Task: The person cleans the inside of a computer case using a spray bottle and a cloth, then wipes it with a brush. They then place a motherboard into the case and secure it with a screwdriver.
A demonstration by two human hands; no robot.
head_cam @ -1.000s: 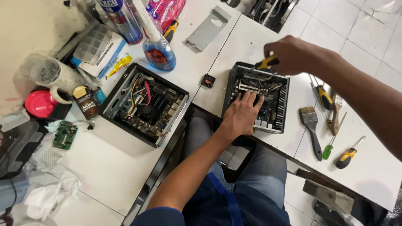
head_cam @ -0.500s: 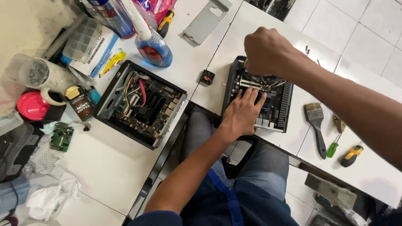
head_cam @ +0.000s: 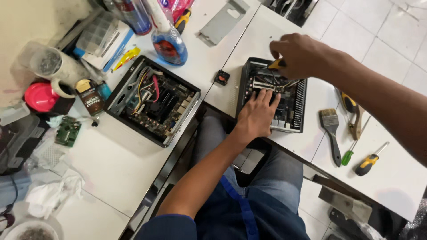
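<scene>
1. The left hand (head_cam: 257, 116) is lying open, fingers spread flat, on the circuit board inside the small black metal computer case (head_cam: 272, 94) at the white table's (head_cam: 391, 178) near edge;
2. The right hand (head_cam: 299, 54) is closing in a fist on a yellow-handled screwdriver (head_cam: 276, 64) above the case's far side;
3. A second opened case (head_cam: 153, 100), boxy with coloured wires, is sitting well apart leftward.
</scene>
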